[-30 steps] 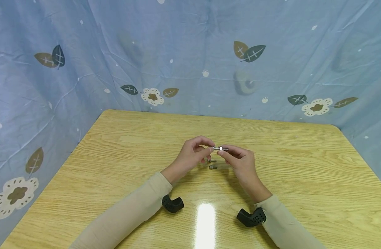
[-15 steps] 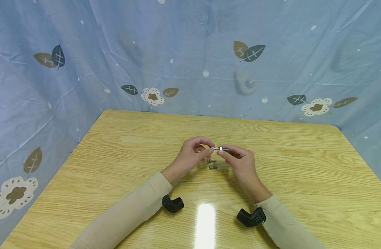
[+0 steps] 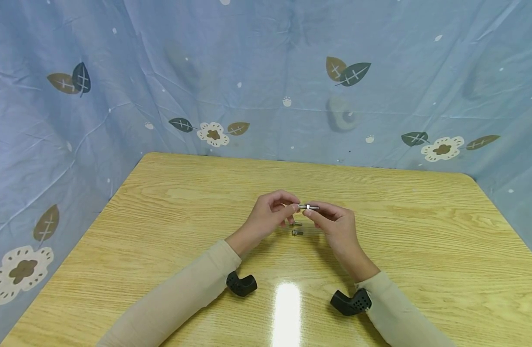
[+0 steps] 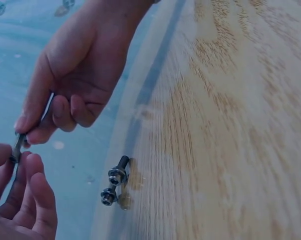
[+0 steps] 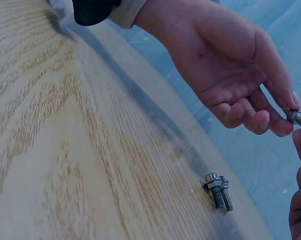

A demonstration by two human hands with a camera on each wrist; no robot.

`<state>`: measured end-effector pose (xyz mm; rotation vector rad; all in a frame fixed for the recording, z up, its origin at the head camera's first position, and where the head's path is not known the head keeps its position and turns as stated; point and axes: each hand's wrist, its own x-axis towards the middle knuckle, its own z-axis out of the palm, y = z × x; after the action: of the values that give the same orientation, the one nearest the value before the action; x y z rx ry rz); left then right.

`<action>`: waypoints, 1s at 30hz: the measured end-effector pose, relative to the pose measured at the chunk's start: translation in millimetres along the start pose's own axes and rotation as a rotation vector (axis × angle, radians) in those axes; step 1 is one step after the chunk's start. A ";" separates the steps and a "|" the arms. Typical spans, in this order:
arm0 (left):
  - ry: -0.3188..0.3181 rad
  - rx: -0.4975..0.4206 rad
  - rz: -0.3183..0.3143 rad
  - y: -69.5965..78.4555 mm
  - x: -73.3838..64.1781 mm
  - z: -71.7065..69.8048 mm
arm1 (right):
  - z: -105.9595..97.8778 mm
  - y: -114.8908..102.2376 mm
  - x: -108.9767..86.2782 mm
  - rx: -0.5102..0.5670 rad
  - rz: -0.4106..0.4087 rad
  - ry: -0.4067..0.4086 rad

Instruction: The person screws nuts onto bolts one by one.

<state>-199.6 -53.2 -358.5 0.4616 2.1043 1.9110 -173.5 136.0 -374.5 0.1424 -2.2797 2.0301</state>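
Note:
My left hand point(image 3: 269, 213) pinches the left end of a thin silver bolt point(image 3: 302, 206) between thumb and finger. A bright hex nut point(image 3: 308, 206) sits partway along its shaft, and my right hand point(image 3: 335, 226) pinches the bolt at that nut. The bolt lies level above the table, fingertips of both hands close together. In the left wrist view the bolt point(image 4: 16, 147) is mostly covered by fingers; the right wrist view shows a threaded part point(image 5: 294, 116) of it. Just below the hands, two loose bolts, one upper point(image 3: 296, 224) and one lower point(image 3: 297, 233), lie on the table.
The wood-grain table point(image 3: 183, 193) spreads around both arms, with its far edge against a blue patterned curtain point(image 3: 266, 86). Black perforated mounts sit at the left wrist point(image 3: 241, 284) and right wrist point(image 3: 351, 302).
The left thumb and fingers shift slightly at the bolt's end, and the lower fingers cover a little more of the upper loose bolt. The right hand stays nearly still.

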 end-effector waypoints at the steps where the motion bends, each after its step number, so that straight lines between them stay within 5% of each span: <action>1: 0.001 0.003 0.006 0.7 -0.5 0.1 | 0.0 -0.2 0.1 -0.002 0.001 0.001; 9: -0.005 0.018 0.058 0.8 -1.7 -1.5 | -0.5 -0.2 0.1 -0.010 0.009 -0.002; 20: 0.012 0.008 0.001 0.8 0.2 0.1 | -0.6 0.3 0.3 0.000 -0.006 -0.005; 30: -0.009 0.027 0.038 1.7 -1.6 -0.5 | -0.7 2.1 0.5 0.009 -0.004 -0.002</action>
<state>-198.3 -54.2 -356.8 0.5181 2.1330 1.8999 -174.2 136.9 -376.4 0.1493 -2.2704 2.0390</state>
